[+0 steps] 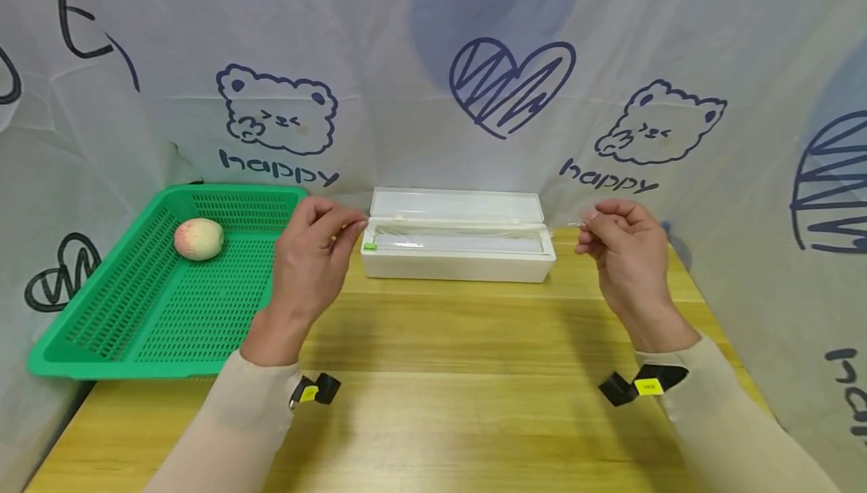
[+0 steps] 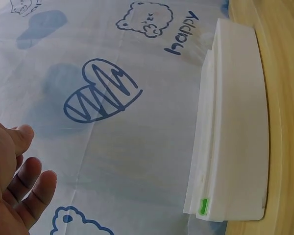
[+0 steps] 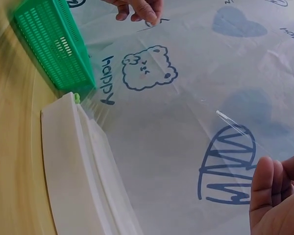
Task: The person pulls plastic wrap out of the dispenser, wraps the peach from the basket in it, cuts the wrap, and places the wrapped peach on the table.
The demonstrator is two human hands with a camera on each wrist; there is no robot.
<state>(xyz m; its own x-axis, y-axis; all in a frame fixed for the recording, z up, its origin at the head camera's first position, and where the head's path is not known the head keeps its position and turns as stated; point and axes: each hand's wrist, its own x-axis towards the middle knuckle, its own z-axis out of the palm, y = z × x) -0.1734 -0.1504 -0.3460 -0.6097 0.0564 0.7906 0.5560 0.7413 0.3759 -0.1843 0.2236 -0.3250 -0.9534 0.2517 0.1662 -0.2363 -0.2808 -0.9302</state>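
A white cling film dispenser box (image 1: 460, 267) stands on the table with its lid (image 1: 457, 205) raised. A roll of film shows inside it. Clear cling film (image 3: 220, 116) stretches from the box up between the two hands in the right wrist view. My left hand (image 1: 308, 263) pinches the film's edge near the left end of the box, thumb against forefinger. Beyond the right end, my right hand (image 1: 626, 252) pinches the other side of the edge. Both hands are raised off the table. A green tab (image 2: 203, 206) sits at the box's left end.
A green mesh basket (image 1: 210, 308) stands to the left, with a peach (image 1: 199, 239) inside. The wooden table (image 1: 460, 388) extends in front of the box. Printed cloth (image 1: 386, 41) hangs behind and at both sides.
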